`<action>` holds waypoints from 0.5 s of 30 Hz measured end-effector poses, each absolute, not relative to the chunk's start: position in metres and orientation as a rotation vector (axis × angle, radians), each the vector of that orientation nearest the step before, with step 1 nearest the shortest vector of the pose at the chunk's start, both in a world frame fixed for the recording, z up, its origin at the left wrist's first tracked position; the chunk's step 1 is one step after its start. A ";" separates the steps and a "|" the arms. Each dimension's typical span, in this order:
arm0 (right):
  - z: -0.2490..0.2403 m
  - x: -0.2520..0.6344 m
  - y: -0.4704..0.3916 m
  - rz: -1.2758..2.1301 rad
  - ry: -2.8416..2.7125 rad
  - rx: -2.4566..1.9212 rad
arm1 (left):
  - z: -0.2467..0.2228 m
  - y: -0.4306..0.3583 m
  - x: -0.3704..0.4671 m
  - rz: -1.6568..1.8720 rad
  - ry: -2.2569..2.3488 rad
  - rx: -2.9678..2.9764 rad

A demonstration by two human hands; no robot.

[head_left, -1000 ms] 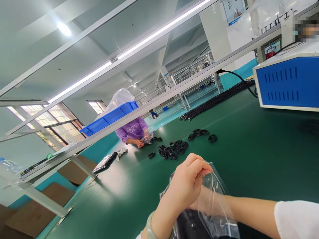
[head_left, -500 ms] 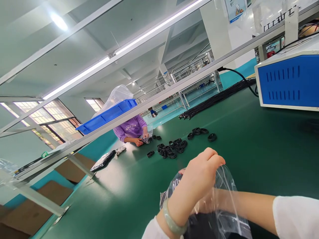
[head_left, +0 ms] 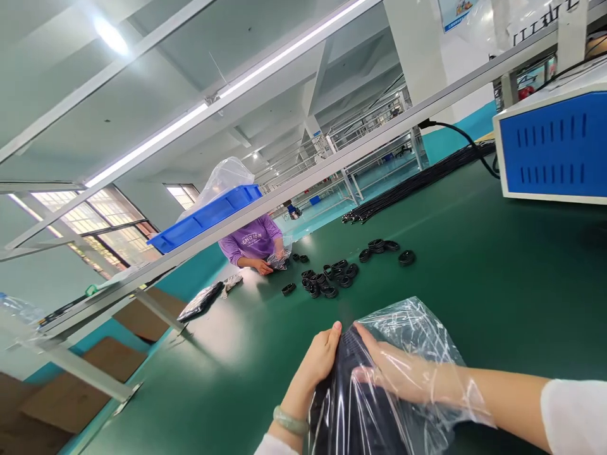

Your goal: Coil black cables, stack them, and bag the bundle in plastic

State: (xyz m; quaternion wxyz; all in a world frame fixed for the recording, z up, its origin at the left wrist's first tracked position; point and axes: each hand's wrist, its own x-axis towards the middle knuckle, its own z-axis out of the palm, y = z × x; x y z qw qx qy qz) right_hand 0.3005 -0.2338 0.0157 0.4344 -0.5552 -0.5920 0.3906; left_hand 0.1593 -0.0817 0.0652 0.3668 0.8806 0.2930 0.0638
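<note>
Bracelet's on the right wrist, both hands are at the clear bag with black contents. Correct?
Not quite: the head view shows the bracelet on the left wrist, not the right. The rest stands: left hand and right hand are both at the clear bag with black contents.

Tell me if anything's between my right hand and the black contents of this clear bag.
Nothing visible: your right hand appears to be inside the clear bag, its fingers right at the black contents. The bag drapes over that hand.
</note>
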 end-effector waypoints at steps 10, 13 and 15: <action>0.007 0.316 -0.234 0.923 -1.677 -1.361 | 0.062 -0.069 0.189 -0.030 0.680 2.045; 0.015 0.318 -0.232 0.773 -1.826 -1.402 | 0.062 -0.070 0.213 -0.052 0.648 1.968; 0.018 0.320 -0.230 0.783 -1.860 -1.400 | 0.061 -0.070 0.225 -0.055 0.626 1.932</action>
